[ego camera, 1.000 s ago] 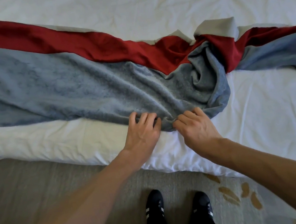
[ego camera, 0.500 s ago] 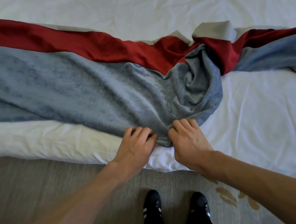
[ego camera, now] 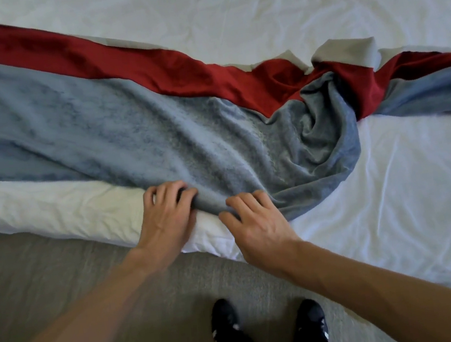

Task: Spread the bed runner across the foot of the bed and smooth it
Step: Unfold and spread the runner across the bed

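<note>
— Why grab the near edge?
— To drag it square, I'd guess. The left hand (ego camera: 167, 217) bunches the bed runner (ego camera: 129, 143) by its hem, fingers curled; the right hand (ego camera: 257, 225) pinches it just beside. It lies slantwise on the bed (ego camera: 398, 182), rumpled at the right.

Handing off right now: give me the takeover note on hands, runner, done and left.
Left hand grips the near edge of the bed runner.
Right hand pinches the same edge beside it.
Runner lies across the bed, flat at left, twisted into a bunch right of the hands.
Done: left stretch laid out.
Left: untwist the bunch, spread the right stretch, smooth it.
</note>
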Available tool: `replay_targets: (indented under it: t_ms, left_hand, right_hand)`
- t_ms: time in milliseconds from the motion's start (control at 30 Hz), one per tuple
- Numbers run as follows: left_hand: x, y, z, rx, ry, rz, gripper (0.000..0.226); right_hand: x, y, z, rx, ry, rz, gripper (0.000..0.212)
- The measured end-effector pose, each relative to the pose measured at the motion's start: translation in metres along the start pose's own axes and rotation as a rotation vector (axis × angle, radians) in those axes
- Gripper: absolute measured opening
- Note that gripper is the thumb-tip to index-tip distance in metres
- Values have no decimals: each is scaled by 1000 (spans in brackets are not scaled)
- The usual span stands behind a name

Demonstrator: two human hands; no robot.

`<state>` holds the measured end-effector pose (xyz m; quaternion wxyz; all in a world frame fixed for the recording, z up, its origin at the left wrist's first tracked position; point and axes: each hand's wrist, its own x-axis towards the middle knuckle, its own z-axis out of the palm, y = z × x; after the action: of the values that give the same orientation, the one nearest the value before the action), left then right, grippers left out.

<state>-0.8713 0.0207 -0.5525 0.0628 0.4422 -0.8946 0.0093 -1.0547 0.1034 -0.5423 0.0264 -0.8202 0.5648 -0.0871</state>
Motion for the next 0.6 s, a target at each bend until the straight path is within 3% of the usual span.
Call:
replay_targets:
  t_ms: [133, 200, 300, 433, 600]
  left_hand:
    - [2, -22, -6, -34, 24, -131, 35]
    - [-1, -41, -7, -98, 41, -242, 32]
    - [-7, -80, -10, -162, 32, -272, 26]
    - [-15, -127, -12, -155, -73, -138, 32]
    - [-7, -168, -11, -71, -54, 94, 39]
  right_hand:
    - [25, -17, 4, -9, 2, 37, 26]
    - [40, -31, 10, -4, 12, 42, 33]
    - [68, -59, 18, -21, -9, 53, 47]
    - [107, -92, 32, -91, -46, 116, 38]
    - [146, -109, 35, -190, -167, 287, 39]
